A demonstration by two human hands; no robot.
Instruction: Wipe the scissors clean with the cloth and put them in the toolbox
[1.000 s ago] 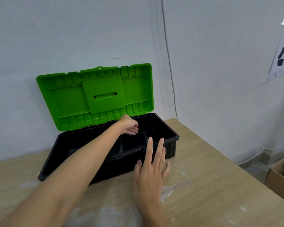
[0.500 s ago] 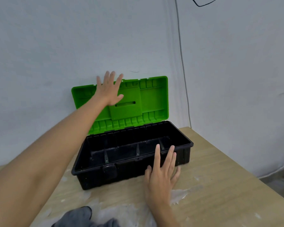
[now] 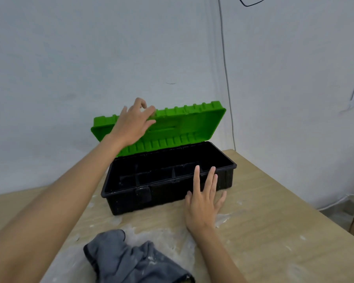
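Two hands: left hand (image 3: 133,121) grips ribbed green lid (image 3: 184,123); right hand (image 3: 203,198) seemingly flat.

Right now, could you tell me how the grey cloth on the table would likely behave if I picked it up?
The grey cloth lies crumpled in soft folds, so it would probably hang limp and feel light. It looks dusted with white specks like those on the table, so it may shed some when lifted.

Both forearms are bare from the wrists back to the lower picture edge, with no sleeve showing on either. The left hand (image 3: 134,121) and the right hand (image 3: 202,203) are bare too, with short fingernails.
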